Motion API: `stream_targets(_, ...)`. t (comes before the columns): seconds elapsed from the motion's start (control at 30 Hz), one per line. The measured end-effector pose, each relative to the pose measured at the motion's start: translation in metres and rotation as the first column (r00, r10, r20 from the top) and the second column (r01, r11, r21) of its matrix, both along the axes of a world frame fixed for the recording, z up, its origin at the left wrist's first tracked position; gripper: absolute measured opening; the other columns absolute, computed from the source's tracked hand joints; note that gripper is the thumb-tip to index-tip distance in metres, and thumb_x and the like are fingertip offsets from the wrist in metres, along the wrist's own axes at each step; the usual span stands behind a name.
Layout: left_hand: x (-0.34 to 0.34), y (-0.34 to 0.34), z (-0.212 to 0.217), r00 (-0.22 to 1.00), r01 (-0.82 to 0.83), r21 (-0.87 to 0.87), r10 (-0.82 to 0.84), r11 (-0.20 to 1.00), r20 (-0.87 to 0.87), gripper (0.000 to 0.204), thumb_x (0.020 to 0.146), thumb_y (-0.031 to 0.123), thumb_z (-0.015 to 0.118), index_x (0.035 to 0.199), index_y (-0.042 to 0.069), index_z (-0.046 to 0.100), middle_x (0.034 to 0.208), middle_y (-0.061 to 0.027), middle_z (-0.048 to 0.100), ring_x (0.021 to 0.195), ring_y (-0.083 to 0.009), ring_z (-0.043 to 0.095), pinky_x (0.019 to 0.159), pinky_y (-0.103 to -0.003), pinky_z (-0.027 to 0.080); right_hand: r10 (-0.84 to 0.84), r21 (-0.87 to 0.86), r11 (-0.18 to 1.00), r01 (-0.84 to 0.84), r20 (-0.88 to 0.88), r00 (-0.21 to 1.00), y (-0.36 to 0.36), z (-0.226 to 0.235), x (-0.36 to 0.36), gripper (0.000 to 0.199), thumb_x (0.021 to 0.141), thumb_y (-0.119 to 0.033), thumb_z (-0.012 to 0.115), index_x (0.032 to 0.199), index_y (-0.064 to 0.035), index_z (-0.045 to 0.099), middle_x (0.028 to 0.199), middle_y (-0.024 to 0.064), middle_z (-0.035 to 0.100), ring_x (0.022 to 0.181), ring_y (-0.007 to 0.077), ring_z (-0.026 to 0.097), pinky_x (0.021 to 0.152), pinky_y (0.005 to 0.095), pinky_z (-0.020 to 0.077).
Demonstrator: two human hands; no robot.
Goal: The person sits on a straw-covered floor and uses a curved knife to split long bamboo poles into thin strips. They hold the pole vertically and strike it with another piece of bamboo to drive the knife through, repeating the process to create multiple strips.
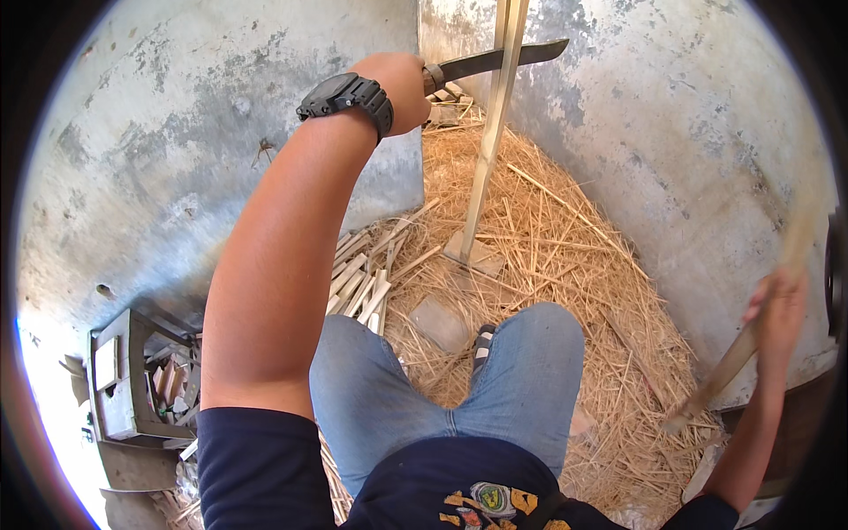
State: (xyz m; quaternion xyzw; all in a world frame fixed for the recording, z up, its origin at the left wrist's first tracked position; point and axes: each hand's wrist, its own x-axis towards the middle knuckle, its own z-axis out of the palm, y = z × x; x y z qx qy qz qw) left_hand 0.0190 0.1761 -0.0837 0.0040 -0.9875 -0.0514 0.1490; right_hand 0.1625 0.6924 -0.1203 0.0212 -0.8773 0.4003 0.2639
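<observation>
My left hand (399, 88), with a black watch on its wrist, is closed round the handle of a machete (471, 64). The dark blade lies across an upright bamboo pole (483, 177) near its upper end, and its tip juts out to the right. The pole looks split where the blade crosses it. Its lower end rests on a flat block (481, 254) among the shavings. Out to the right, my right hand (781, 305) grips a wooden stick (726, 367), raised and blurred by motion.
Shavings and thin strips (565, 291) cover the floor before my knees. Pale split pieces (358, 287) lie piled at the left. Stained walls (654, 168) close in on both sides. An old wooden cabinet (119, 397) with scraps inside stands at the lower left.
</observation>
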Motion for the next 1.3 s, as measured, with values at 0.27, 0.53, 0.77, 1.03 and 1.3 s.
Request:
stream_targets(0.27, -0.001, -0.005, -0.017, 1.0, 0.001, 0.0, -0.001, 1.0, 0.018, 0.028, 0.086, 0.026, 0.071, 0.104, 0.005, 0.069, 0.096, -0.017, 0.073, 0.094, -0.0366, 0.069, 0.084, -0.046, 0.055, -0.039, 0.076, 0.997, 0.022, 0.227, 0.973, -0.001, 0.019, 0.004, 0.032, 0.108, -0.038, 0.047, 0.113, -0.007, 0.056, 0.07, -0.002, 0.051, 0.054, 0.0045, 0.05, 0.047, 0.02, 0.0408)
stream_targets(0.53, -0.008, -0.006, -0.02, 0.999, 0.007, -0.004, -0.007, 1.0, 0.036, 0.028, 0.086, 0.024, 0.071, 0.105, 0.005, 0.068, 0.095, -0.0175, 0.072, 0.094, -0.0375, 0.069, 0.084, -0.047, 0.055, 0.026, 0.281, 0.953, -0.113, 0.294, 0.955, -0.039, -0.026, 0.006, 0.029, 0.109, -0.037, 0.046, 0.11, -0.0099, 0.053, 0.071, -0.0027, 0.052, 0.053, 0.0047, 0.05, 0.048, 0.0199, 0.0436)
stream_targets(0.77, -0.011, -0.019, -0.048, 1.0, -0.027, 0.055, 0.027, 0.998, 0.002, 0.028, 0.086, 0.025, 0.071, 0.106, 0.005, 0.068, 0.095, -0.0174, 0.072, 0.093, -0.0369, 0.069, 0.083, -0.046, 0.055, -0.019, -0.061, 0.998, 0.021, 0.044, 0.999, -0.022, 0.018, -0.003, 0.028, 0.109, -0.035, 0.045, 0.105, -0.0093, 0.053, 0.071, -0.0023, 0.052, 0.053, 0.0059, 0.047, 0.05, 0.0218, 0.0436)
stream_targets(1.03, -0.025, -0.003, -0.051, 0.999, -0.019, 0.01, 0.018, 1.0, 0.045, 0.027, 0.087, 0.023, 0.07, 0.107, 0.004, 0.068, 0.095, -0.0181, 0.073, 0.093, -0.0367, 0.069, 0.084, -0.047, 0.055, -0.11, 0.407, 0.911, -0.075, 0.412, 0.904, -0.039, -0.056, 0.002, 0.026, 0.107, -0.031, 0.051, 0.1, -0.0064, 0.055, 0.068, -0.0026, 0.051, 0.054, 0.0058, 0.048, 0.047, 0.0237, 0.04)
stream_targets(1.3, -0.024, -0.001, -0.063, 0.997, -0.019, 0.028, 0.017, 0.999, 0.08, 0.027, 0.088, 0.022, 0.069, 0.108, 0.004, 0.067, 0.097, -0.018, 0.073, 0.096, -0.0368, 0.069, 0.086, -0.046, 0.055, -0.052, -0.214, 0.976, 0.031, -0.093, 0.994, -0.028, 0.001, -0.016, 0.028, 0.109, -0.036, 0.046, 0.103, -0.0105, 0.055, 0.07, -0.0026, 0.052, 0.055, 0.0049, 0.05, 0.05, 0.0211, 0.0427)
